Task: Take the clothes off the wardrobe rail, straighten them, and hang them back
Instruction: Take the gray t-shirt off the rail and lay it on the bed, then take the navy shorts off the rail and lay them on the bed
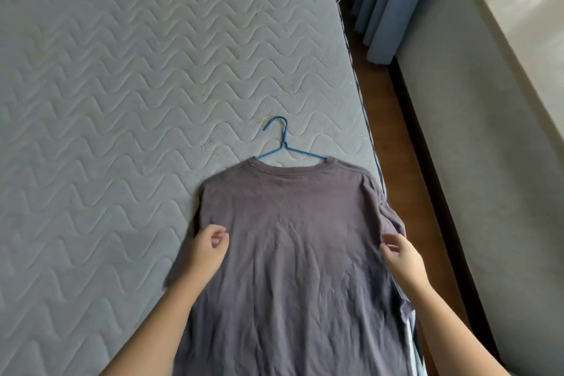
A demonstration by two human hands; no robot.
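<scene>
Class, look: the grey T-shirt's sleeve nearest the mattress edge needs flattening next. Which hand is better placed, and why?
Right. The right hand lies beside that rumpled sleeve of the grey short-sleeved T-shirt, at the edge of the quilted mattress; the left hand is across the shirt.

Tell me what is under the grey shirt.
A blue hanger: its hook and upper arms stick out of the shirt collar, the rest is covered. Beneath both lies the mattress.
</scene>
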